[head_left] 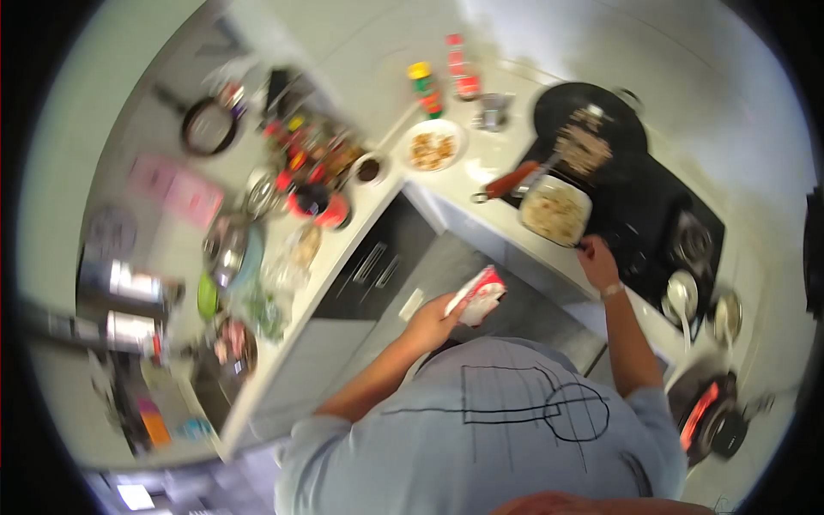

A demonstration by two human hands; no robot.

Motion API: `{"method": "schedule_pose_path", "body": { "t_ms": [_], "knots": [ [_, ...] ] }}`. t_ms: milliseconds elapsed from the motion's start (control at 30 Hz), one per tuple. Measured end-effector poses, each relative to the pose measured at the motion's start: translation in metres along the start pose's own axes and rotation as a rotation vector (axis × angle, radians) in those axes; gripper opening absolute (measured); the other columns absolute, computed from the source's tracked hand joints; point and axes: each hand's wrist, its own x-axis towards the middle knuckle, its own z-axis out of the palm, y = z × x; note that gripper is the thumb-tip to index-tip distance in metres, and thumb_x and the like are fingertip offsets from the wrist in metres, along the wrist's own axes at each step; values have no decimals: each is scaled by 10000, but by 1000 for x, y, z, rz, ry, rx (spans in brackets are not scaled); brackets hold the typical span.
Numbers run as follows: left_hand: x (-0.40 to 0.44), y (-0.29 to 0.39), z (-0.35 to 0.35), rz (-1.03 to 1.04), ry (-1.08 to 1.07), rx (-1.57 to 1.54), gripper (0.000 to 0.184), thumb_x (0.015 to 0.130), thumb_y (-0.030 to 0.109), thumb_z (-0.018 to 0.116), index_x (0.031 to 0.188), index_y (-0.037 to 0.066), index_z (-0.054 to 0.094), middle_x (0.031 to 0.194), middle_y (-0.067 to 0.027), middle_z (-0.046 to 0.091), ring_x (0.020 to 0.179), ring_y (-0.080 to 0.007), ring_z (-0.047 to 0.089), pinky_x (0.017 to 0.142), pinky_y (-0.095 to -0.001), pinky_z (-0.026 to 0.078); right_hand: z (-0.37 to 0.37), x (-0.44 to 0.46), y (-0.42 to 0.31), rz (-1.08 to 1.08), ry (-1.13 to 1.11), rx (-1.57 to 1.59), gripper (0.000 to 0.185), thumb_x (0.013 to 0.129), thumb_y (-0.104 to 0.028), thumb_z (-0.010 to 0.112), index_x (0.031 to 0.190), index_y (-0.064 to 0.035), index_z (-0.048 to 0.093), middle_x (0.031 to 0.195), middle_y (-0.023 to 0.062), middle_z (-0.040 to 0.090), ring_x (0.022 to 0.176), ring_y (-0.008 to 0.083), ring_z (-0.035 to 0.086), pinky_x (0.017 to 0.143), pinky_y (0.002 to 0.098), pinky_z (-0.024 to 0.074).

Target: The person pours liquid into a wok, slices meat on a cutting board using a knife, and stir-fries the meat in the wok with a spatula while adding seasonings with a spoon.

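My left hand [429, 324] is wrapped round a white and red packet [477, 297], held in front of my body. At the counter's edge, my right hand [596, 264] is closed by the near corner of a square dish [556, 210] filled with pale food; its fingers seem to pinch a small dark handle there. Just behind the dish, a black pan [589, 129] on the stove holds light brown pieces of food. A spatula with an orange-brown handle [512, 181] rests across the pan's edge.
A plate of orange-brown pieces [432, 146] and a yellow-capped bottle [425, 89] stand left of the stove. Ladles [682, 296] lie at right, near a black appliance [712, 416]. Jars [318, 206], a lidded pot [230, 247] and a small pan [209, 127] occupy the left counter.
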Motion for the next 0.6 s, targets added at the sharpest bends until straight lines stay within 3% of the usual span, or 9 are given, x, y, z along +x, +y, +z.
{"method": "schedule_pose_path", "body": {
  "t_ms": [100,200,300,433,533,600],
  "knots": [
    [-1,-8,-4,24,3,13,389,1027,381,464,1174,57,622,1006,-152,673,870,-257,659,812,-360,498,38,-43,-59,-135,-344,499,249,930,-167,635,1143,-39,635,1016,40,653,932,102,597,834,258,473],
    [-4,-7,-9,76,11,22,380,1029,376,455,1178,67,619,1011,-151,673,876,-277,661,809,-370,500,77,-66,-99,-282,-425,725,246,942,-115,609,1174,-35,627,1023,18,653,948,96,599,865,255,468],
    [-13,-8,-21,61,8,-6,377,1025,384,459,1177,78,617,1012,-155,675,876,-292,659,804,-377,502,89,-74,-125,-201,-506,832,220,957,-109,590,1153,-17,630,1048,23,651,980,105,593,896,255,457],
    [-35,-26,-36,21,76,32,387,1012,410,473,1161,82,614,990,-163,681,881,-312,659,790,-385,507,119,-73,-143,-298,-527,764,192,978,-99,553,1123,-1,631,1053,29,651,964,97,585,889,259,455],
    [-59,-45,-47,36,170,-88,393,1003,421,487,1133,73,618,961,-155,687,885,-305,668,778,-384,510,133,-74,-187,-328,-597,754,183,994,-106,522,1094,-2,633,1040,32,648,942,96,582,872,260,455],
    [-85,-40,-65,-40,159,-310,428,954,406,587,1231,79,583,984,-117,694,887,-251,673,766,-369,517,149,-73,-212,-307,-642,737,181,1004,-115,503,1065,-4,631,1018,26,644,912,97,580,854,264,458]
  ]
}}
